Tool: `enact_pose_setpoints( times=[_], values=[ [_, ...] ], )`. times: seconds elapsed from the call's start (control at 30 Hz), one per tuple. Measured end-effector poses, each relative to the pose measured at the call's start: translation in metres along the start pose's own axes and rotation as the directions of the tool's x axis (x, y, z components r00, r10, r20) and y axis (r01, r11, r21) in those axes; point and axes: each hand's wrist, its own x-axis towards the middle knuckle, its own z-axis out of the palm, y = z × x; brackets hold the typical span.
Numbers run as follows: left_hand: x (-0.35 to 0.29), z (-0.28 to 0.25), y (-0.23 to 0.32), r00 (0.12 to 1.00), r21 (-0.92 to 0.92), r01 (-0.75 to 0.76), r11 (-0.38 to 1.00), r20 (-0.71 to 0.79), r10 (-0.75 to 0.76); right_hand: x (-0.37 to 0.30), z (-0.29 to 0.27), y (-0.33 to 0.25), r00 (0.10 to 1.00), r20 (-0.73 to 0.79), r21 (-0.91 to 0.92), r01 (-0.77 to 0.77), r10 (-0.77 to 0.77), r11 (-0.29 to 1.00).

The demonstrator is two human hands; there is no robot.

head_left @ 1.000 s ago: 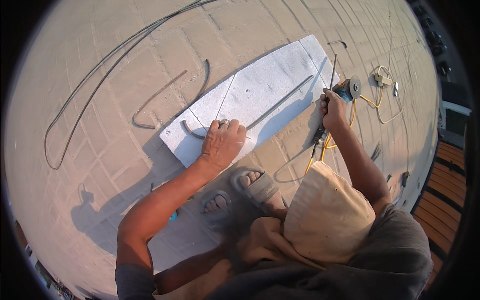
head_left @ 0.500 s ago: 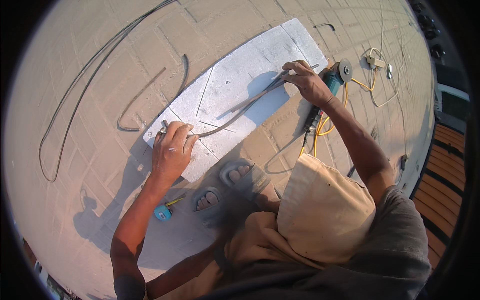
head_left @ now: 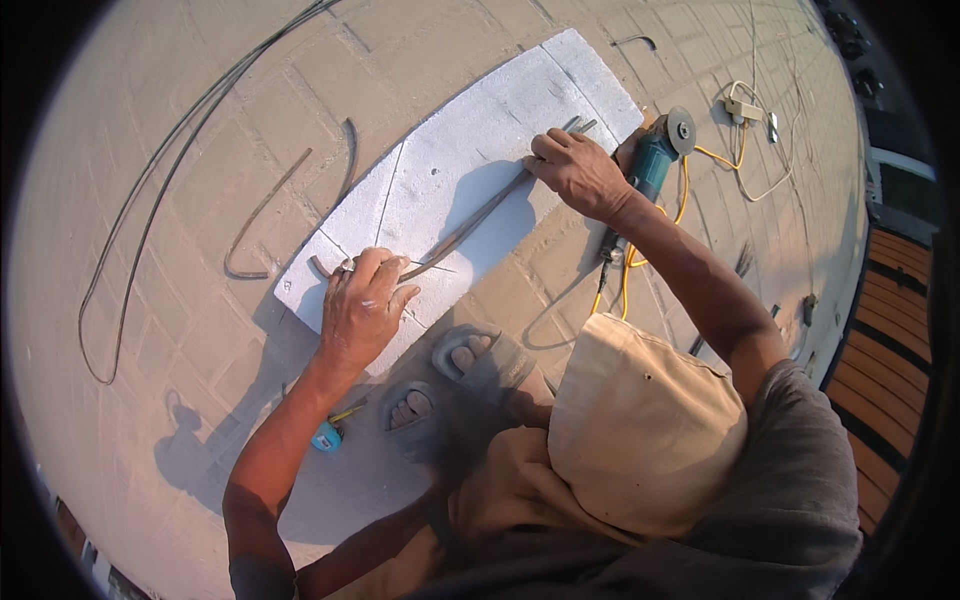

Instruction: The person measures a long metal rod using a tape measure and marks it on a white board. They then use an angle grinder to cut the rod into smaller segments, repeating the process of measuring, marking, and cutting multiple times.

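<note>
Rod [head_left: 470, 225], bent, lay diagonally across white board [head_left: 560, 90]; left hand [head_left: 362, 305] pressed its near hooked end with fingers closed on it, right hand [head_left: 578, 172] gripped far end.

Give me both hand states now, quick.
Left hand: closed on the near end of the bent steel rod.
Right hand: closed on the rod's far end.

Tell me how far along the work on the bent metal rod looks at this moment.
Done: the bent rod lies on the white board, along pencil lines drawn there. In hand: the left hand presses its hooked end, the right hand holds the other end near the board's edge. Left: the angle grinder lies untouched beside the right hand, and another bent rod waits on the paving.
</note>
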Motion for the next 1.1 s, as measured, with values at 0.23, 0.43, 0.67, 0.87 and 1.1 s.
enact_pose_setpoints(
  times=[0.23,0.43,0.67,0.87,1.1],
  values=[
    [-0.018,0.000,-0.018,1.000,0.040,0.028,0.999,0.005,-0.028,0.003,0.008,-0.011,0.998,-0.054,0.061,0.043,-0.040,0.997],
    [-0.022,0.003,-0.020,1.000,0.043,-0.001,0.999,-0.030,0.002,-0.001,0.004,-0.003,0.998,0.022,0.091,0.053,-0.055,0.994],
    [-0.020,0.007,-0.014,1.000,0.086,-0.007,0.996,-0.026,0.010,-0.001,0.006,-0.004,0.999,-0.035,0.158,0.020,-0.015,0.987],
    [-0.010,0.011,-0.008,0.999,0.121,-0.031,0.992,-0.039,0.036,-0.004,0.011,-0.007,0.996,-0.088,0.104,0.017,-0.007,0.994],
    [-0.006,0.016,-0.011,0.998,0.164,-0.050,0.985,-0.038,0.057,-0.007,0.010,-0.010,0.997,-0.080,0.121,0.019,-0.009,0.992]
  ],
)
